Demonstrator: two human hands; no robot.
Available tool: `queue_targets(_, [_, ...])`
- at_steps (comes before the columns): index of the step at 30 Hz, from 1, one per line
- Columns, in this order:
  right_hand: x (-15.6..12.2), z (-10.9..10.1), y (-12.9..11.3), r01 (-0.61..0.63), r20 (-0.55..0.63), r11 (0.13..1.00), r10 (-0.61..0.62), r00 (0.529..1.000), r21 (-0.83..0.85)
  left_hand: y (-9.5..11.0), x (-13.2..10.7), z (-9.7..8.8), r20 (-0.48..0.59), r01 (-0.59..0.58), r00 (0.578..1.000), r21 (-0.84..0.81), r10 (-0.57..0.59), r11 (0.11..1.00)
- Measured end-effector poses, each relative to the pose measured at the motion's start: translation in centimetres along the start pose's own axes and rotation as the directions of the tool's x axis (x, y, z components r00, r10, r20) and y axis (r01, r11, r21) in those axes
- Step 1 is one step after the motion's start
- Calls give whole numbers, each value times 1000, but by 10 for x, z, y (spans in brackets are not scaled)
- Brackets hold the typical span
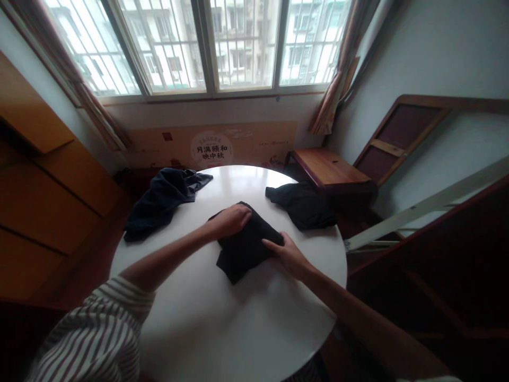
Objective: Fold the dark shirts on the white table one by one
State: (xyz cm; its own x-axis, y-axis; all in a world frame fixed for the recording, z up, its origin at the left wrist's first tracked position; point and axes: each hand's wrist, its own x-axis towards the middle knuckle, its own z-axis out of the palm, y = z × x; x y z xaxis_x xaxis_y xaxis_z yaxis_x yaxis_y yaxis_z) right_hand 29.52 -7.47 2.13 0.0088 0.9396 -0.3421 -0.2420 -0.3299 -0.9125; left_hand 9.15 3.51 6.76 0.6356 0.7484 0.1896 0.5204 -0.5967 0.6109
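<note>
A black cloth garment (250,241) lies folded at the middle of the round white table, one corner sticking out toward me. My left hand (234,218) reaches across its far left part, fingers curled closed on the fabric near the upper edge. At the garment's right edge, my right hand (287,253) grips it with the thumb on top and the other fingers underneath, partly hidden. Which kind of garment it is, I cannot tell.
The round white table (191,318) carries a dark navy garment (159,201) at the far left and another black garment (304,206) at the far right. Behind it on the right stands a wooden side table (332,165). An orange-brown cabinet (51,175) stands left.
</note>
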Motion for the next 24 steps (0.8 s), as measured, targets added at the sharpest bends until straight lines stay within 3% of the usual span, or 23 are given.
queue_targets(3, [-17, -7, 0, 80, 203, 996, -87, 975, 42, 37, -57, 45, -25, -59, 998, 73, 61, 996])
queue_targets(5, [-20, -15, -2, 199, 402, 980, -182, 898, -1, 52, -88, 61, -61, 17, 998, 215, -4, 977])
queue_targets(7, [-17, -22, -4, 386, 519, 912, -263, 813, -142, 59, -105, 66, -77, 107, 994, 422, -82, 900])
queue_targets(8, [-13, -24, -4, 489, 537, 837, -304, 787, -244, 60, -109, 66, -71, 128, 992, 521, -106, 844])
queue_targets(10, [-1, -25, -5, 663, 531, 606, -420, 736, -439, 58, -110, 62, -20, 92, 994, 660, -105, 746])
queue_targets(12, [14, -23, -7, 762, 542, 342, -548, 637, -550, 56, -109, 55, 57, 4, 996, 708, -62, 707])
queue_targets(14, [27, -19, -14, 813, 577, 150, -633, 516, -563, 58, -108, 41, 108, -51, 994, 688, -33, 724])
queue_targets(16, [34, -12, -25, 865, 632, 88, -647, 426, -493, 65, -107, 16, 122, -48, 992, 597, -32, 801])
queue_targets(18, [33, -3, -38, 903, 670, 160, -622, 405, -398, 75, -105, -20, 109, -21, 993, 453, -32, 891])
queue_targets(19, [29, 3, -44, 903, 669, 240, -610, 425, -356, 80, -102, -42, 108, -11, 994, 365, -31, 931])
queue_targets(20, [23, 10, -50, 883, 643, 341, -606, 468, -322, 84, -99, -65, 120, 0, 992, 272, -34, 962])
queue_targets(22, [7, 26, -61, 786, 530, 567, -601, 599, -246, 84, -89, -108, 187, 41, 981, 35, -47, 999])
queue_targets(24, [-7, 42, -68, 641, 427, 759, -545, 722, -115, 72, -73, -138, 282, 145, 955, -194, -86, 970])
